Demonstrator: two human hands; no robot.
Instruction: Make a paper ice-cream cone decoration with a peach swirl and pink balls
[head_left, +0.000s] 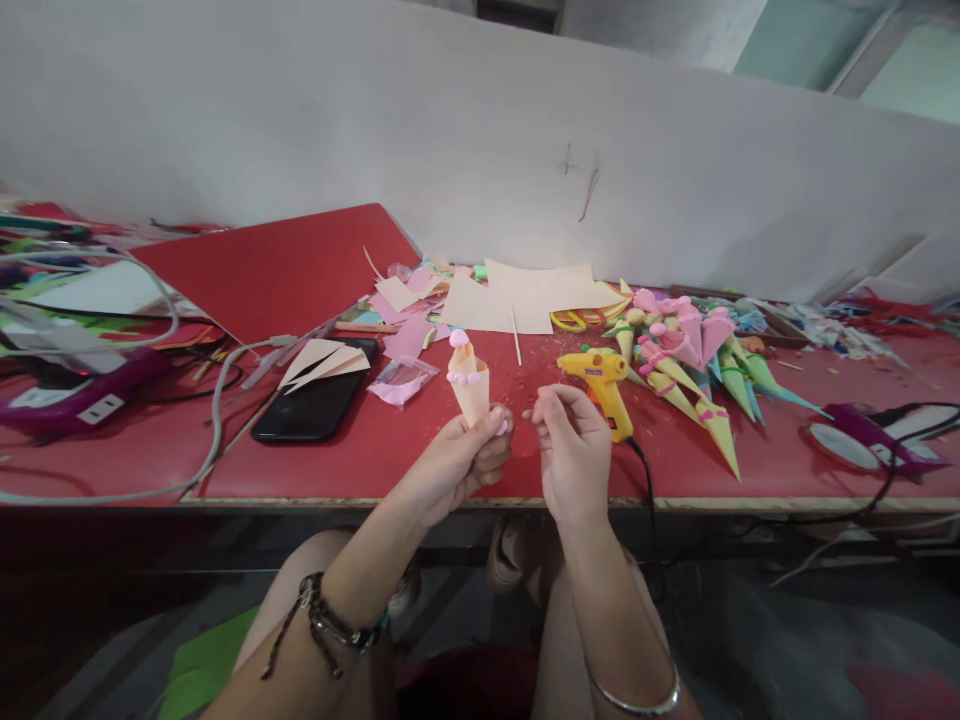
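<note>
My left hand [461, 465] is closed around the lower end of a cream paper cone [472, 400], held upright above the table. Pink trim circles its middle, and a pink ball [459, 340] sits at the top. A small pink piece [502, 426] shows beside my left thumb. To the right, my right hand [574, 455] is raised with thumb and forefinger pinched; anything between them is too small to make out. It is apart from the cone. Just behind it lies a yellow glue gun [611, 395]. A thin pale stick [516, 340] lies beyond both hands.
Finished-looking coloured cones [690, 350] are piled at right. Cream paper sheets [532, 295] and pink scraps lie at the back. Cut paper pieces [322, 362] rest on a black phone [300, 420] at left. Purple power strips [82, 400] and cables lie on the red table [420, 480].
</note>
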